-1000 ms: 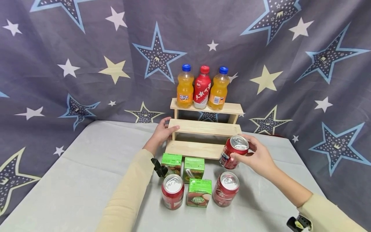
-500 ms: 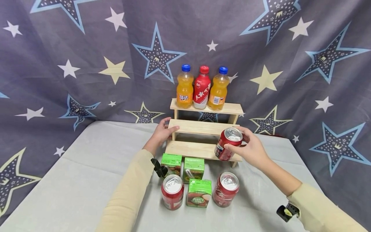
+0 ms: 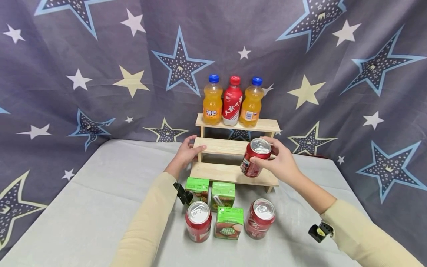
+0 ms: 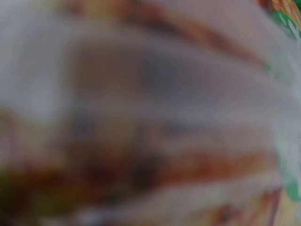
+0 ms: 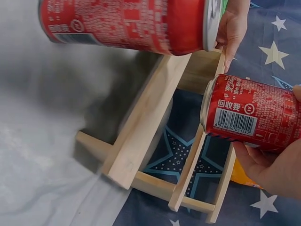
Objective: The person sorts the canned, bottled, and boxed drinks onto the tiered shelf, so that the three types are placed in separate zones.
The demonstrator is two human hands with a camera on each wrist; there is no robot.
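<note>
My right hand (image 3: 281, 159) grips a red soda can (image 3: 254, 160) around its side, thumb in front. In the head view the can overlaps the right part of the middle and lowest steps of a wooden tiered stand (image 3: 220, 171). From the right wrist, the same can (image 5: 251, 110) shows its barcode, and its base appears apart from the boards. My left hand (image 3: 185, 151) holds the left end of the middle step, thumb on top; its other fingers are partly hidden. The left wrist view is mostly blurred, filled by a printed carton surface (image 4: 211, 169).
On the top step stand two orange soda bottles (image 3: 212, 102) (image 3: 251, 104) with a red bottle (image 3: 232, 102) between them. Before the stand are three green drink cartons (image 3: 229, 224) and two more red cans (image 3: 198, 222) (image 3: 260, 219). A star-patterned cloth (image 3: 100, 74) hangs behind the table.
My right hand has carried the can up, leftward and away from me, from the stand's right front corner to before the middle step. The left hand has stayed in place.
</note>
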